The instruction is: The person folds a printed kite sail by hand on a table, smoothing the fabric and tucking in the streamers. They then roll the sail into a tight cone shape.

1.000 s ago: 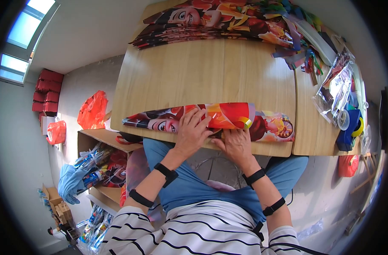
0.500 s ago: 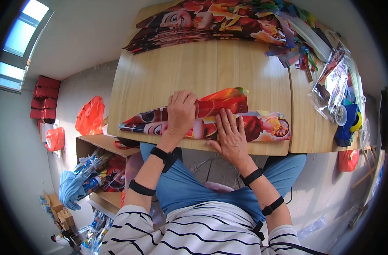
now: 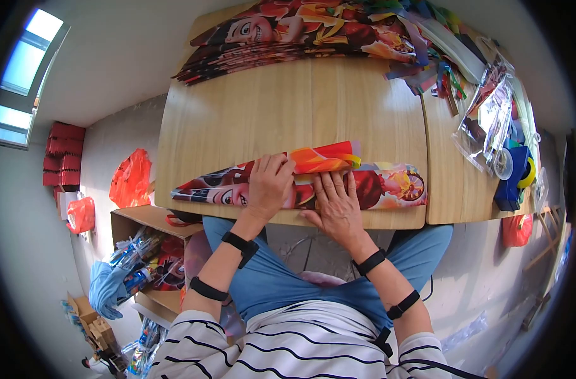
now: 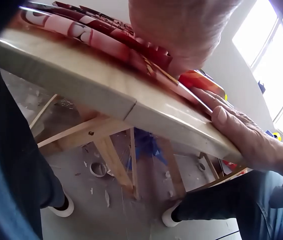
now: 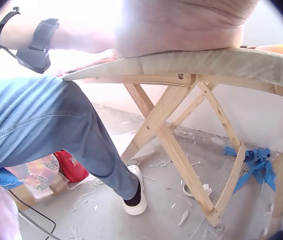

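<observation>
The sheet (image 3: pixel 398 185) seems light, flexible and rather slippery, so it is best held by the raised flap (image 3: pixel 323 156), which the left hand (image 3: pixel 269 189) grips, while the right hand (image 3: pixel 338 208) presses flat.

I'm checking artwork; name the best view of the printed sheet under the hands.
Head: the printed sheet shows end to end from above, partly covered. Left wrist: part, at a low angle. Right wrist: slivers at most.

Beneath the left hand (image 3: pixel 268 189), part of the printed sheet (image 3: pixel 304 192) is hidden; the right hand (image 3: pixel 337 211) covers another stretch. Each wrist view's top edge crops its own hand. Below the right hand, floor scraps (image 5: pixel 183 217) are too small to identify.
</observation>
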